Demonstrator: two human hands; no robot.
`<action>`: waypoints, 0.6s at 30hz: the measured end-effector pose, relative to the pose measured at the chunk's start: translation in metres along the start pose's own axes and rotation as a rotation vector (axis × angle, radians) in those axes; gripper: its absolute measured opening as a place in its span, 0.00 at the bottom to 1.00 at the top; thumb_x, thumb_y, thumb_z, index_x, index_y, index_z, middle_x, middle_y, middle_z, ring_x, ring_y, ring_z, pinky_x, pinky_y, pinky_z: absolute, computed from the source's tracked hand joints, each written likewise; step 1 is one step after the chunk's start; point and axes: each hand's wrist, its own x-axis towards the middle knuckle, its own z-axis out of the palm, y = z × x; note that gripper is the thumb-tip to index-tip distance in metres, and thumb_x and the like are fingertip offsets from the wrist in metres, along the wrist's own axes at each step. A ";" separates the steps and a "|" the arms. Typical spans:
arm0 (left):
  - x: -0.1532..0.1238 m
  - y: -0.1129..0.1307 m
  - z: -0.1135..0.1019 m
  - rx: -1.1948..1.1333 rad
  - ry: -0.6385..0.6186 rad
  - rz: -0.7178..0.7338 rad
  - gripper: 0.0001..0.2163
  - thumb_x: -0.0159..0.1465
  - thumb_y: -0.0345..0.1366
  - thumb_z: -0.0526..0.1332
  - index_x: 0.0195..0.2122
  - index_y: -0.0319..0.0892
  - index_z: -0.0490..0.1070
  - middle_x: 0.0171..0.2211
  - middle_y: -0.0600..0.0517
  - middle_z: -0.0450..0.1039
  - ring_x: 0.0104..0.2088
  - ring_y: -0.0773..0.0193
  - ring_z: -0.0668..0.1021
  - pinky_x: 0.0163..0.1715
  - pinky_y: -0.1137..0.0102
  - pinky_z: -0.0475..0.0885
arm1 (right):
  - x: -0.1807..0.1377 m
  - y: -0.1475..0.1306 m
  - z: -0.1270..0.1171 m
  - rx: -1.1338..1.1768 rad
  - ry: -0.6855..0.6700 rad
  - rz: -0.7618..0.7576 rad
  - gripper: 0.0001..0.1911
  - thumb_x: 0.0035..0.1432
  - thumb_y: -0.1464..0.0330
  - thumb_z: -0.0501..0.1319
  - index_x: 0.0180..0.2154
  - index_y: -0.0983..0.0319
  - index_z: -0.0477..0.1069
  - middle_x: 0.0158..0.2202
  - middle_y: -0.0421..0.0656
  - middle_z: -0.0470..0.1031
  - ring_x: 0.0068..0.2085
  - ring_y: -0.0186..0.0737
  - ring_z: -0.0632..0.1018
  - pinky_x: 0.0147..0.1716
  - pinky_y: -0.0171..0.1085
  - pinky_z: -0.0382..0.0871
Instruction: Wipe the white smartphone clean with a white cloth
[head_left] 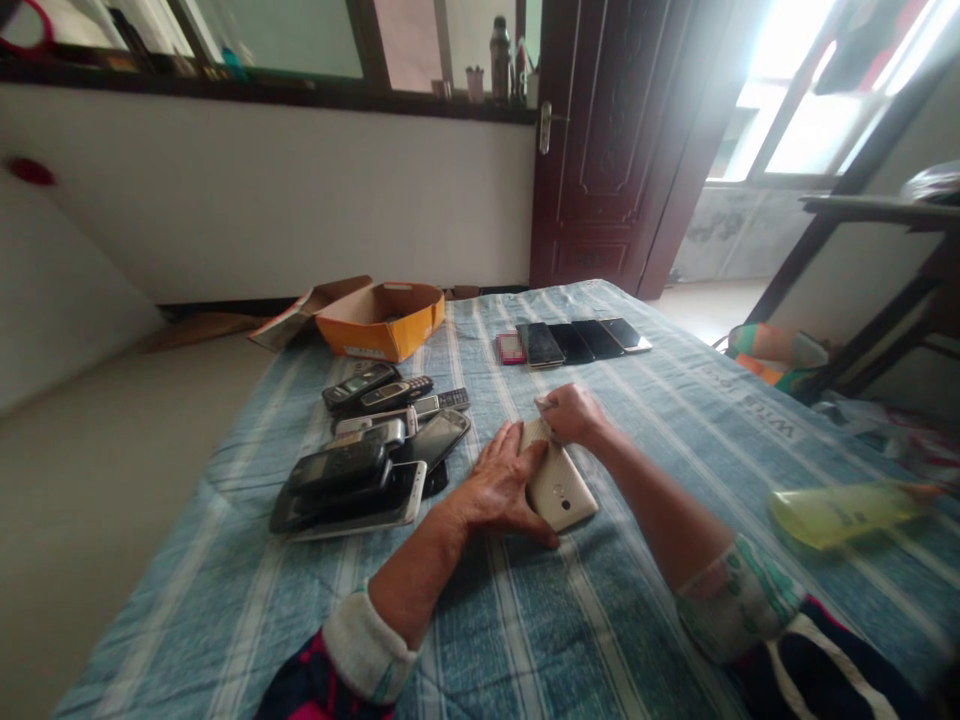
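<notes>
A gold smartphone lies back side up on the striped bed cover, its camera end toward me. My left hand grips it from the left, with the thumb near its lower edge and the fingers across its far part. Over the phone's far end is my right hand, closed in a pinch. A pale scrap, perhaps cloth or tissue, pokes out between its fingers. To the left of my hands is a heap of old phones, some with keypads and some with touchscreens.
An open orange cardboard box stands at the far left edge. Further back, several dark smartphones lie in a row beside a small pink-edged item. A yellow translucent bag or pouch lies at right. Behind is a brown door.
</notes>
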 end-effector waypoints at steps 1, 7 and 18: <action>0.000 0.001 0.000 0.003 0.000 -0.003 0.55 0.35 0.57 0.72 0.63 0.44 0.53 0.69 0.40 0.35 0.67 0.36 0.41 0.64 0.48 0.47 | 0.002 0.001 0.000 0.008 -0.009 0.004 0.12 0.54 0.65 0.60 0.27 0.63 0.79 0.22 0.43 0.73 0.26 0.34 0.70 0.22 0.33 0.51; -0.001 0.005 0.000 0.008 0.001 -0.029 0.53 0.37 0.58 0.71 0.63 0.44 0.54 0.69 0.40 0.35 0.67 0.36 0.41 0.64 0.48 0.46 | 0.005 0.005 -0.004 0.072 -0.045 0.008 0.09 0.50 0.69 0.61 0.22 0.65 0.75 0.16 0.36 0.64 0.21 0.29 0.65 0.19 0.30 0.50; 0.000 -0.002 0.006 -0.011 0.049 0.012 0.53 0.35 0.58 0.71 0.61 0.45 0.56 0.69 0.40 0.38 0.67 0.36 0.43 0.64 0.47 0.48 | -0.019 0.016 -0.019 0.141 -0.160 -0.016 0.07 0.41 0.74 0.61 0.15 0.65 0.68 0.12 0.32 0.52 0.19 0.27 0.60 0.17 0.29 0.47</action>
